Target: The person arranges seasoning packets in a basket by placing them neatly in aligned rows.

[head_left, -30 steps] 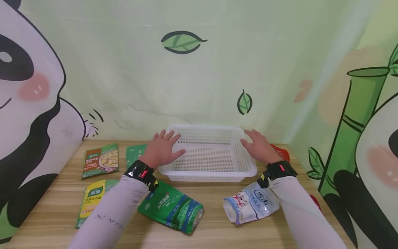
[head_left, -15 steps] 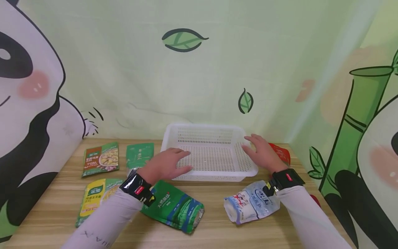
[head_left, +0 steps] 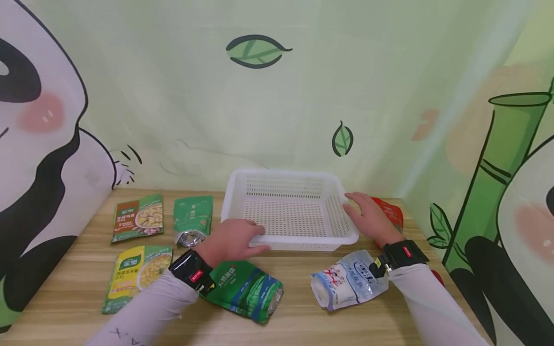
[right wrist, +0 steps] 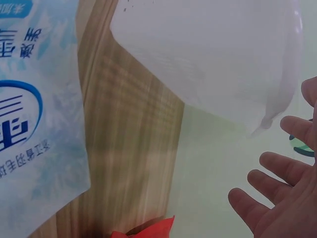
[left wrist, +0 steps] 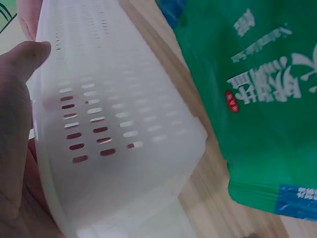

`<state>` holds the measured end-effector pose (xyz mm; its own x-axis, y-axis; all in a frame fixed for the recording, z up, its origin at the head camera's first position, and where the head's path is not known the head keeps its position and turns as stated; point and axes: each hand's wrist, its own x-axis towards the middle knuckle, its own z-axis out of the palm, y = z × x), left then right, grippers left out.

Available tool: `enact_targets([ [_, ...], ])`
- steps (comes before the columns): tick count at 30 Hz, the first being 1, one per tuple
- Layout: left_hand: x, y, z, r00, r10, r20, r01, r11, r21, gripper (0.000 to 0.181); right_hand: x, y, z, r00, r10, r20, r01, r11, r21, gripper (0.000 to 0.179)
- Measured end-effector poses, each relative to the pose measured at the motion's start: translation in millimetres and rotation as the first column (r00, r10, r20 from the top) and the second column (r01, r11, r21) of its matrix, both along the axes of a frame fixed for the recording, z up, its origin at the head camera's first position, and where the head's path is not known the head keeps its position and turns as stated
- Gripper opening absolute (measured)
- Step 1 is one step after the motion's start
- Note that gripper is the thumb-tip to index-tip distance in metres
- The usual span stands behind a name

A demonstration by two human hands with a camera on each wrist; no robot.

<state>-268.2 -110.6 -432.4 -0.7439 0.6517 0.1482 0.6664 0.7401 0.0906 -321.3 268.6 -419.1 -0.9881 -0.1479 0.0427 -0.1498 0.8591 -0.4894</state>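
Observation:
A white perforated plastic basket (head_left: 294,243) stands on the wooden table by the backdrop. My left hand (head_left: 231,244) holds its front left rim. In the left wrist view the thumb (left wrist: 29,57) lies on the outer wall of the basket (left wrist: 163,163), and fingers show through the slots from the inside. At the right rim my right hand (head_left: 374,220) has its fingers spread, apart from the basket (right wrist: 213,54) in the right wrist view. Below the left hand lies a large green pouch (head_left: 248,290) with salt-like wording; a blue-white pouch (head_left: 350,281) lies by the right wrist.
Left of the basket lie a smaller green pouch (head_left: 193,216), a brown-green soup packet (head_left: 137,218) and a yellow-green soup packet (head_left: 134,278). A red packet (head_left: 389,211) sits behind the right hand. A panda-print cloth (head_left: 281,110) hangs behind the table.
My left hand has come down and toward me, from over the basket's left side onto its front left rim. The right hand has shifted slightly right and down. The basket and packets hold their places.

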Motion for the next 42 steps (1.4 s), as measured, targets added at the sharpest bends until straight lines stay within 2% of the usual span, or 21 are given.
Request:
enact_targets([
  [5,1.1,0.3,-7.2,1.0,0.019,-0.013,-0.02,0.999,-0.046,0.04,-0.1,3,-4.4,1.0,-0.002,0.002,0.002,0.999,-0.038,0.062],
  [9,2.7,0.3,-10.9,0.998,0.029,-0.054,-0.033,0.997,-0.065,0.039,-3.5,6,-6.6,1.0,-0.027,0.016,0.028,0.999,-0.045,0.063],
  [14,3.0,2.4,-14.8,0.993,0.039,-0.115,-0.047,0.996,-0.07,0.032,-8.3,19,-8.3,0.994,-0.107,0.037,0.108,0.994,-0.006,0.066],
  [20,2.5,3.8,-18.5,0.975,0.052,-0.214,-0.074,0.993,-0.094,0.022,-15.2,42,-15.4,0.98,-0.186,0.066,0.182,0.981,0.065,0.072],
  [28,2.9,4.2,-19.1,0.969,0.051,-0.241,-0.079,0.991,-0.106,0.022,-16.2,60,-22.6,0.929,-0.33,0.168,0.3,0.936,0.183,0.07],
  [32,3.2,3.3,-18.4,0.97,0.049,-0.238,-0.074,0.992,-0.1,0.023,-17.2,67,-28.1,0.903,-0.388,0.183,0.345,0.911,0.226,0.065],
  [36,3.1,3.0,-19.0,0.97,0.044,-0.238,-0.066,0.994,-0.086,0.024,-14.8,70,-33.3,0.869,-0.467,0.164,0.417,0.869,0.267,0.06],
  [39,3.4,2.9,-19.9,0.968,0.049,-0.246,-0.07,0.995,-0.075,0.024,-11.2,67,-34.6,0.838,-0.518,0.172,0.455,0.837,0.304,0.063],
  [42,3.4,2.8,-20.3,0.97,0.065,-0.232,-0.085,0.994,-0.074,0.024,-8.5,65,-36.8,0.822,-0.535,0.196,0.456,0.824,0.335,0.068],
])
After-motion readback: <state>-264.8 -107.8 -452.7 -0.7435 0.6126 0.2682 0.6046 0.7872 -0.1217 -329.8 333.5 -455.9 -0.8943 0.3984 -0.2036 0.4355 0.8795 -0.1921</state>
